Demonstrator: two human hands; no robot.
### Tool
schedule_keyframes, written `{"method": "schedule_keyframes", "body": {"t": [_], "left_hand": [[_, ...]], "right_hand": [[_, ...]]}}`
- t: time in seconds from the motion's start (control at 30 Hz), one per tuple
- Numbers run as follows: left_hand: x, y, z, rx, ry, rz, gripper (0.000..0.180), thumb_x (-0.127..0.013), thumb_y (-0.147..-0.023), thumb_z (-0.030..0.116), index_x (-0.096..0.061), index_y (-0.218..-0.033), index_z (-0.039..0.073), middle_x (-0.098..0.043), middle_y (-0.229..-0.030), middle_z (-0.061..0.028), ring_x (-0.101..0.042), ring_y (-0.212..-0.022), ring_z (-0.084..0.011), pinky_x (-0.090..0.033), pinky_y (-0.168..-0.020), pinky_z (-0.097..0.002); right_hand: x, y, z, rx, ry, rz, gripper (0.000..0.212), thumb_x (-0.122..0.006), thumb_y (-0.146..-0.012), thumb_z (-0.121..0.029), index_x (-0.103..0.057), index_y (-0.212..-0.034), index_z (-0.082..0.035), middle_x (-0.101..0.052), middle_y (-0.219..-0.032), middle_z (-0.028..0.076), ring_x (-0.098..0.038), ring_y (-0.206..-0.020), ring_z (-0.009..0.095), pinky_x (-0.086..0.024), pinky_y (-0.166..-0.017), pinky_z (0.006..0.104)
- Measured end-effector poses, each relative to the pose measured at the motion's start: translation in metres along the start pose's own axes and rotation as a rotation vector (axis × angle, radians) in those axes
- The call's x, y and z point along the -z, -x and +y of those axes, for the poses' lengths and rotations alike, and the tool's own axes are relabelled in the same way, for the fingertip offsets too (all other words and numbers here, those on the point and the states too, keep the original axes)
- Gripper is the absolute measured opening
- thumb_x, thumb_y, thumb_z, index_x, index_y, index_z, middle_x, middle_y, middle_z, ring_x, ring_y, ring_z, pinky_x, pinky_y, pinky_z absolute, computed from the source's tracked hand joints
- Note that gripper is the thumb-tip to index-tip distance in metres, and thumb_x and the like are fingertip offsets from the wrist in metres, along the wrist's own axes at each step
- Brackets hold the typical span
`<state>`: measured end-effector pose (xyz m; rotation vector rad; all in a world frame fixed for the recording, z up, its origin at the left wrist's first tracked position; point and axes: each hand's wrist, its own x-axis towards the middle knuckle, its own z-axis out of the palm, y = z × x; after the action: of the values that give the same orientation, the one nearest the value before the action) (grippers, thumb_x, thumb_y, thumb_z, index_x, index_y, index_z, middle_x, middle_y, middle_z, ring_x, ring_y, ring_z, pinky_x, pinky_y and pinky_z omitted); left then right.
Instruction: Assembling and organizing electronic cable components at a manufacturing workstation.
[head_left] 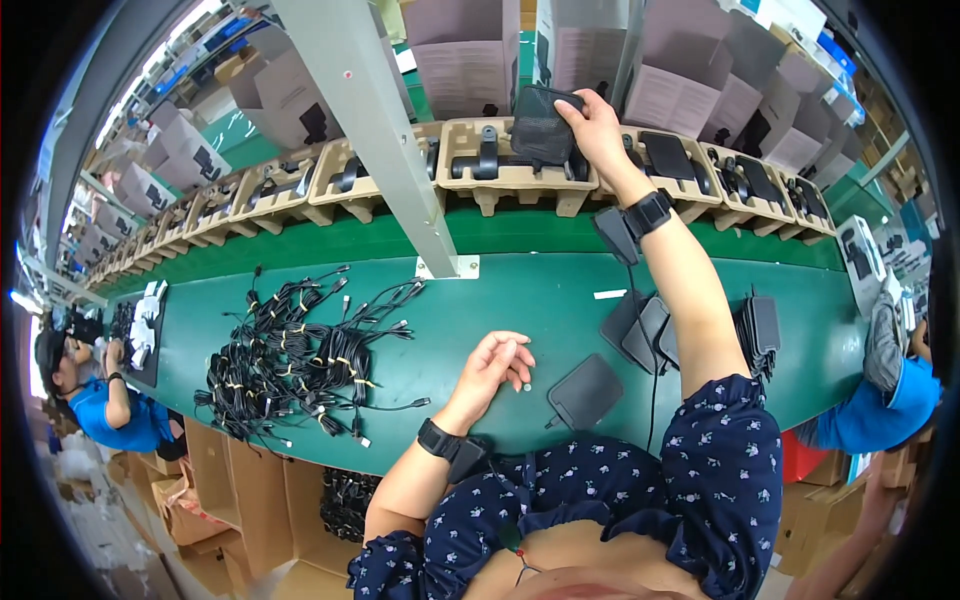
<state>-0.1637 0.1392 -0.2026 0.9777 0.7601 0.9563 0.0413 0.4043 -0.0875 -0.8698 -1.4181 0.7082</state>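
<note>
My right hand [600, 135] reaches far forward and pinches the upper corner of a flat black mesh-faced pouch [543, 128]. The pouch is tilted over a brown moulded-pulp tray [470, 178] that holds black parts. My left hand [490, 372] hovers above the green table, palm turned inward, fingers loosely curled and apart, nothing in it. Nearest to it on the right lies another flat black pouch [587, 392] with a small tab. More black pouches [640, 330] lie partly under my right forearm, and a stack of them [758, 335] stands right of it.
A heap of bundled black cables [300, 350] lies on the left of the green table [520, 285]. A grey metal post [370, 130] rises behind it. Several trays line the raised ledge, with open printed boxes [465, 60] behind. People in blue work at left [120, 410] and right [900, 400].
</note>
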Motion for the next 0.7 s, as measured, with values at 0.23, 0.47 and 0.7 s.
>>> {"method": "schedule_keyframes", "body": {"t": [0.23, 0.47, 0.7], "left_hand": [[0.007, 0.001, -0.004, -0.042, 0.060, 0.069, 0.023, -0.041, -0.097, 0.021, -0.048, -0.110, 0.004, -0.056, -0.090, -0.0086, -0.057, -0.073, -0.0140, -0.047, -0.062, -0.0244], [0.005, 0.003, -0.007, -0.061, 0.112, 0.064, 0.023, -0.045, -0.095, 0.025, -0.050, -0.107, 0.006, -0.060, -0.085, -0.0079, -0.060, -0.071, -0.0136, -0.049, -0.060, -0.0243], [-0.006, 0.043, 0.020, -0.346, -0.101, 0.328, 0.021, -0.045, -0.095, 0.022, -0.051, -0.105, 0.005, -0.061, -0.085, -0.0068, -0.059, -0.068, -0.0117, -0.048, -0.058, -0.0226]], "right_hand": [[0.007, -0.038, 0.035, -0.006, 0.426, -0.091, 0.044, -0.065, -0.080, -0.033, -0.058, -0.104, 0.003, -0.064, -0.090, 0.019, -0.061, -0.084, 0.026, -0.047, -0.074, 0.0341], [0.005, -0.002, 0.052, 0.318, 1.140, -0.057, 0.043, -0.058, -0.081, -0.039, -0.059, -0.108, -0.006, -0.058, -0.094, 0.017, -0.054, -0.091, 0.034, -0.044, -0.080, 0.0429], [-0.014, 0.045, -0.001, 0.717, 0.789, -0.028, 0.024, -0.056, -0.082, -0.011, -0.055, -0.105, -0.003, -0.055, -0.103, 0.016, -0.052, -0.097, 0.033, -0.042, -0.083, 0.0393]]}}
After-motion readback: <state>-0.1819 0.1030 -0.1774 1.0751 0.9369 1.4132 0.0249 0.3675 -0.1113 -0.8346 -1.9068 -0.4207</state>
